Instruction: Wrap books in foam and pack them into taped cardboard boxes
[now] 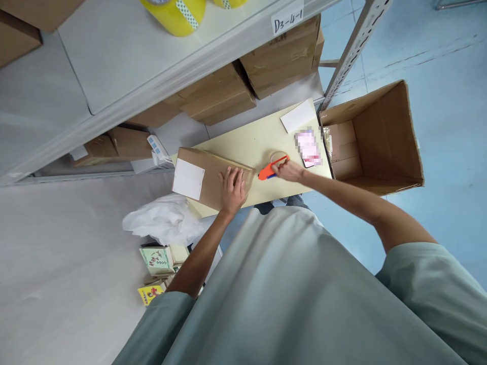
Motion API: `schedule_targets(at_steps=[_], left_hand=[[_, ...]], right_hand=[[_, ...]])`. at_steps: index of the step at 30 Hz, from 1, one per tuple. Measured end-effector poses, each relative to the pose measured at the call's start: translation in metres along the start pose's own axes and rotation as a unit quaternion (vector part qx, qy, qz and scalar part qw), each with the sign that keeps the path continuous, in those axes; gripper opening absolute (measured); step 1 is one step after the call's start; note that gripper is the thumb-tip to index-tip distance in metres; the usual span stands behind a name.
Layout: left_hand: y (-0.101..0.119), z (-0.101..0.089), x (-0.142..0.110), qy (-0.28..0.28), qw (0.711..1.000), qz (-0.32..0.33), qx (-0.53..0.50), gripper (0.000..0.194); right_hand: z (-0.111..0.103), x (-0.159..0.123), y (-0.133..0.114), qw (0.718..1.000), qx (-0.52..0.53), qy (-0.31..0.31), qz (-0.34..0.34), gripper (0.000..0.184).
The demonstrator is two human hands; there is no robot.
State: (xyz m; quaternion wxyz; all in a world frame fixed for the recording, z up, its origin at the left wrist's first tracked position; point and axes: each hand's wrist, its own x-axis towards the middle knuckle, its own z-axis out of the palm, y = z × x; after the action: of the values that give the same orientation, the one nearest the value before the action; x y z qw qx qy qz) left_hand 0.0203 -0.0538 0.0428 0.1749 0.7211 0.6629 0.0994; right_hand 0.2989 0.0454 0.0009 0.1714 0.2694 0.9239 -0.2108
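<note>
A brown cardboard box (213, 175) with a white label (189, 178) on it lies on a narrow cream table (243, 144). My left hand (233, 188) rests flat on the box near its right end, fingers stretched out. Just right of the box, my right hand (288, 170) is closed around an orange tape dispenser (268, 171), whose front points at the box's end. A ring of clear tape shows behind the dispenser's handle. Between dispenser and box there is a small gap, though whether tape spans it I cannot tell.
On the table's right part lie a white card (298, 116) and a blurred-out pink item (308, 147). An open carton (380, 137) stands beyond. Shelves with boxes (216, 94) and yellow tape rolls (177, 15) run behind. White plastic (163, 219) and books (157, 260) are at lower left.
</note>
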Motion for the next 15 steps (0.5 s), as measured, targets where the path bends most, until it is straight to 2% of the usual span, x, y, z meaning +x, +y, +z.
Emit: schedule_targets(at_steps=[3,5,15], left_hand=[[0.000,0.001,-0.003,0.008,1.000,0.004,0.006,0.061],[0.002,0.000,-0.003,0.008,1.000,0.007,0.007,0.060],[0.009,-0.002,-0.002,-0.006,1.000,0.005,-0.005,0.056]], right_hand=[[-0.018,-0.008,0.044,0.999,-0.025,0.006,0.028,0.047],[-0.028,-0.006,0.052,0.999,-0.024,-0.002,0.034,0.054],[-0.060,0.031,0.015,0.998,0.032,0.013,0.058,0.058]])
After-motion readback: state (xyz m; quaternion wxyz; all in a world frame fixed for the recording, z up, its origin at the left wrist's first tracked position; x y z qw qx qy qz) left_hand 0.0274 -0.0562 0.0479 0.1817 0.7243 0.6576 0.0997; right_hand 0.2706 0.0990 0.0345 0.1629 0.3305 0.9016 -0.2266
